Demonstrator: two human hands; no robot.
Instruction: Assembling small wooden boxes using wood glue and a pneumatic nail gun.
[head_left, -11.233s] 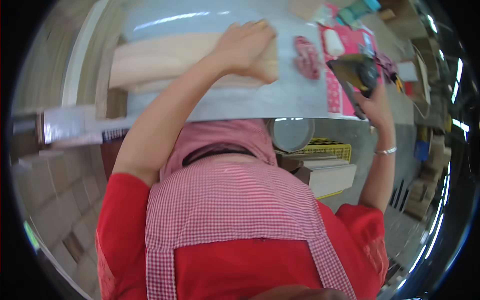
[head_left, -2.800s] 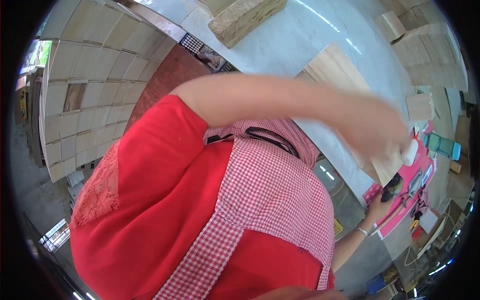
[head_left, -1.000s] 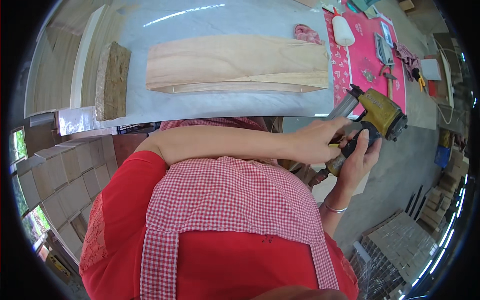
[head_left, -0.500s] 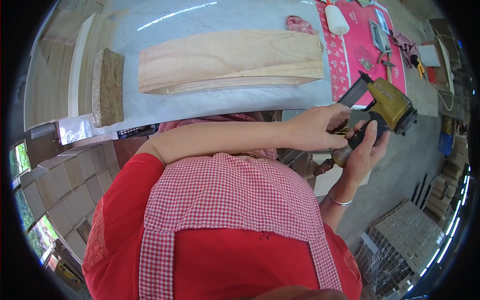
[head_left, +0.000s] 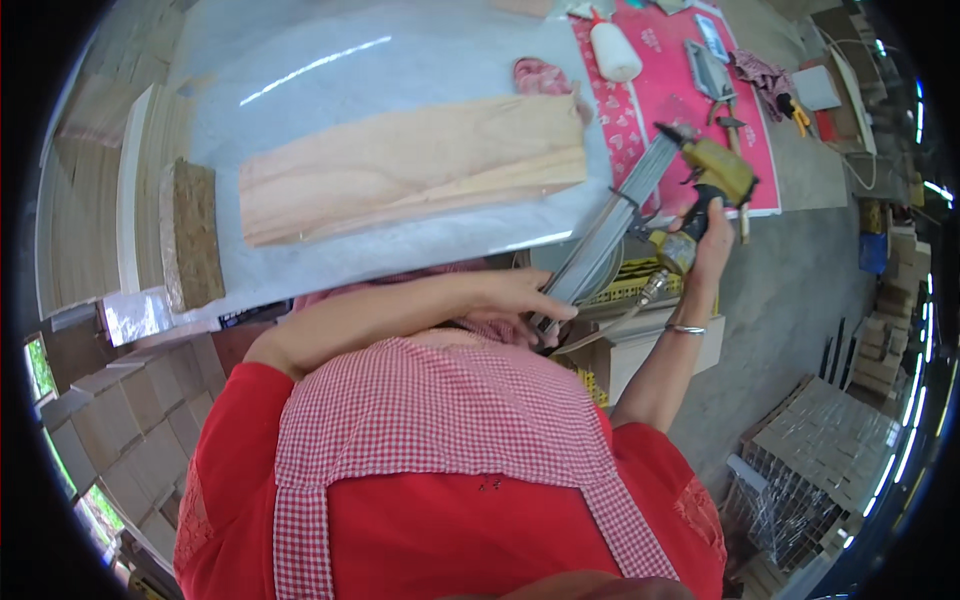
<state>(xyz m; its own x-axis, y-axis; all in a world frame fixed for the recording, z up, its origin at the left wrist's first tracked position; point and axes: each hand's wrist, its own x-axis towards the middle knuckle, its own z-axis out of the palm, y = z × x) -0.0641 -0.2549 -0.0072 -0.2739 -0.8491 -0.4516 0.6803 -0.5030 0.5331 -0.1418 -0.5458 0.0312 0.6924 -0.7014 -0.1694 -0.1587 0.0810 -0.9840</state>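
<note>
My right hand [head_left: 712,243] is wrapped round the black grip of a yellow air nail gun [head_left: 722,172], its nose tilted up toward the table. From the gun a long metal magazine [head_left: 610,232] slants down to my left hand [head_left: 528,300], whose fingers are closed round its lower end. The magazine is slid out lengthwise; whether nails lie in it I cannot make out. A hose fitting [head_left: 655,288] hangs from the base of the grip. Beyond my left forearm a pale wooden box-like piece [head_left: 415,165] lies on the table, its broad board facing up.
Wooden boards [head_left: 135,200] and a rough chipboard block [head_left: 190,235] stand at the table's left. A white glue bottle [head_left: 616,55], a pink cloth [head_left: 540,77] and a hammer [head_left: 728,122] lie at the far right. A yellow crate [head_left: 630,285] sits below the table edge.
My left hand has moved left and down from the gun's grip, and the magazine now stretches out between my hands. My right hand has shifted slightly left with the gun; the view has shifted too.
</note>
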